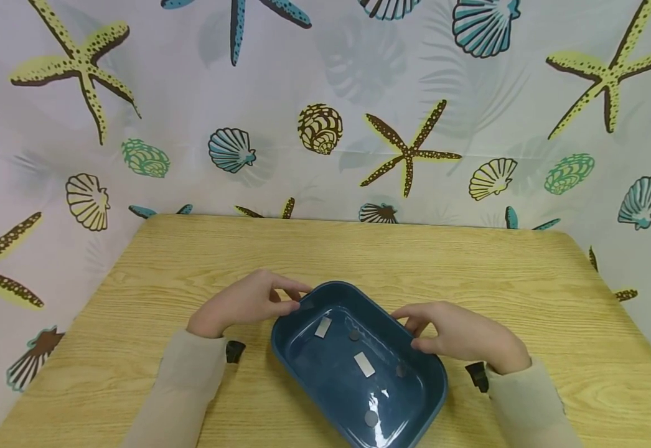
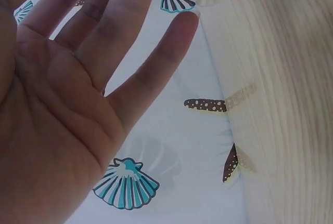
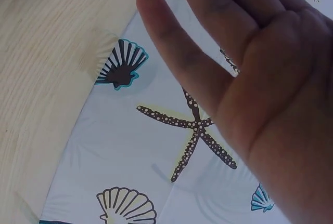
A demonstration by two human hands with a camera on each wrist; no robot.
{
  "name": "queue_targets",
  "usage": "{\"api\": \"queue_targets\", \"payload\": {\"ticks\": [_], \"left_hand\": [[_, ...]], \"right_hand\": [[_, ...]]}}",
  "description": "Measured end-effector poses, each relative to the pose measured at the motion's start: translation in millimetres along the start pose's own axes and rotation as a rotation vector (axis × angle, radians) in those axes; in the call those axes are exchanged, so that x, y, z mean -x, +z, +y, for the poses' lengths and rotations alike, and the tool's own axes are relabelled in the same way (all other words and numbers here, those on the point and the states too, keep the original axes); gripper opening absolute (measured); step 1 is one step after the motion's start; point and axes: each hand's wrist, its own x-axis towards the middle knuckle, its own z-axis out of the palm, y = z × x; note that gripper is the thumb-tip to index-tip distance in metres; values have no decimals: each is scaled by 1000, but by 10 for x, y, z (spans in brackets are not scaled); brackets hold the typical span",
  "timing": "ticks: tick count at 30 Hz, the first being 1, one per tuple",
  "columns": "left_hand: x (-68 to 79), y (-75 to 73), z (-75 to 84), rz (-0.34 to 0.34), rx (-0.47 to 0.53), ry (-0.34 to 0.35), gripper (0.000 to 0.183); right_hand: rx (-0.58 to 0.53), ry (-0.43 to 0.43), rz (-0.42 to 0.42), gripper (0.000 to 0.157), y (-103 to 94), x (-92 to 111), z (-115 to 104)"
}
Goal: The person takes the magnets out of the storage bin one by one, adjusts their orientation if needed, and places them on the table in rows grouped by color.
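Observation:
A dark blue tray [image 1: 325,367] with rounded corners lies turned at an angle on the table. My left hand [image 1: 252,303] pinches its far left rim, thumb on the inner side. Along the far right rim, my right hand [image 1: 454,330] has its thumb inside and its fingers outside. Two pale rectangular pieces, one further left [image 1: 322,327] and one near the middle [image 1: 364,364], lie on the tray floor. Three small round grey discs are there too, the nearest disc [image 1: 371,418] lowest. Both wrist views show palms with outer fingers fairly straight; the tray is outside them.
The light wood-grain table [image 1: 191,249] extends around the tray. A white sheet [image 1: 281,74] printed with starfish and shells hangs behind and beside it. A small black piece [image 1: 234,351] sits at the left sleeve, and another black piece [image 1: 477,376] at the right one.

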Motion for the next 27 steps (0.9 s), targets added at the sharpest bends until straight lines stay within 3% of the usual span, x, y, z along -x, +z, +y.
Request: {"api": "queue_targets", "payload": {"ticks": [7, 12, 18, 23, 27], "left_hand": [[1, 1, 15, -15, 23, -7, 37], [-5, 2, 22, -18, 44, -38, 40], [-17, 9, 27, -27, 75, -56, 47], [-37, 10, 21, -42, 94, -58, 53], [-48, 5, 25, -51, 95, -63, 58]], "right_hand": [[28, 16, 51, 47, -13, -42, 23], [81, -33, 100, 44, -23, -76, 65], [179, -69, 238, 34, -19, -133, 148], [265, -37, 385, 27, -14, -186, 229], [262, -13, 420, 29, -40, -197, 272]]}}
